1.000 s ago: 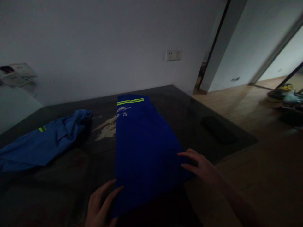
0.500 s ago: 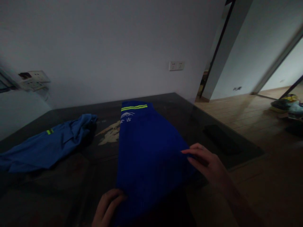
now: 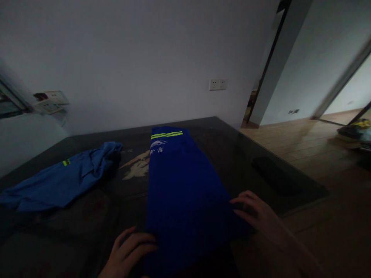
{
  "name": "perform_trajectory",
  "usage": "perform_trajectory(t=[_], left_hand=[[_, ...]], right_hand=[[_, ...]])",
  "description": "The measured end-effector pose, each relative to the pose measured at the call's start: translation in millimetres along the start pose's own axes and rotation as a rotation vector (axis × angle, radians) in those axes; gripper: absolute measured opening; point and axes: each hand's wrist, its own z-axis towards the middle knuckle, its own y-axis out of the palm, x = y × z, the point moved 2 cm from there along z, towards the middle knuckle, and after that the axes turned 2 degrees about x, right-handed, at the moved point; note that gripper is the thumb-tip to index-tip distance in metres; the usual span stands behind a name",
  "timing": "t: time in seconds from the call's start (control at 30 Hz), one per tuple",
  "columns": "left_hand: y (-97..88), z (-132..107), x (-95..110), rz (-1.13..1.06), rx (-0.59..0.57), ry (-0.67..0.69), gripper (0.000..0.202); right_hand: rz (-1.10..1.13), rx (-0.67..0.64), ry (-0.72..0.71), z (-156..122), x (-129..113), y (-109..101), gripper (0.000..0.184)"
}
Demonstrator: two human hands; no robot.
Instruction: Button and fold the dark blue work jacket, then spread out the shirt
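Note:
A dark blue work garment lies folded lengthwise on the dark table, with a yellow-green double stripe and white print at its far end. At its near left edge my left hand has its fingers closed over the cloth; part of the thumb is hidden. My right hand pinches the near right edge between thumb and fingers. The garment's nearest part fades into shadow. Left of it, a lighter blue garment with a small yellow-green stripe lies crumpled, touched by neither hand.
The dark table stands against a pale wall, with a light printed figure on its top. Toward its right side lies a black flat item. Wall sockets are behind. Wooden floor extends to the right, with a pile of things on it.
The view has shifted slightly. My right hand has come down a little with the garment's right edge, and that edge lies lower. My left hand stays at the left edge.

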Motion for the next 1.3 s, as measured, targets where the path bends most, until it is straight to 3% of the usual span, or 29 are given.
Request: perform_trajectory(t=[0.13,0.23,0.33,0.43,0.57,0.7,0.87,1.07,1.23,1.3], left_hand=[[-39.7,60.0,6.4,-0.02,0.071,-0.006,0.023],[-51.6,119.4,20.4,-0.15,0.055,-0.011,0.026],[-31.8,168.1,32.6,-0.214,-0.038,0.043,0.025],[13.0,193.5,42.8,-0.206,-0.267,0.261,0.022],[68.1,198.3,55.2,-0.187,-0.428,0.57,0.036],[98.5,193.3,61.4,-0.21,-0.508,0.679,0.048],[106.5,197.2,59.5,-0.238,-0.551,0.722,0.051],[102.1,209.7,56.1,-0.28,-0.586,0.77,0.053],[129.6,205.2,42.5,-0.244,-0.455,0.835,0.05],[144.3,204.2,38.6,-0.197,-0.461,0.849,0.049]], right_hand=[[0.037,0.054,-0.067,34.7,-24.8,-21.8,0.022],[0.073,-0.02,-0.129,74.0,-44.4,-25.0,0.023],[0.113,-0.127,-0.162,119.9,-51.1,-15.1,0.024],[0.132,-0.203,-0.164,169.9,-45.6,1.7,0.023],[0.006,-0.133,-0.031,240.2,-30.4,21.8,0.02],[-0.161,0.004,0.094,297.5,-11.4,35.2,0.023],[-0.247,0.014,0.159,335.0,8.4,50.4,0.021],[-0.317,0.005,0.197,373.9,8.9,69.3,0.022],[-0.387,0.001,0.281,411.4,13.7,85.9,0.027],[-0.417,-0.006,0.311,424.6,17.7,94.5,0.034]])
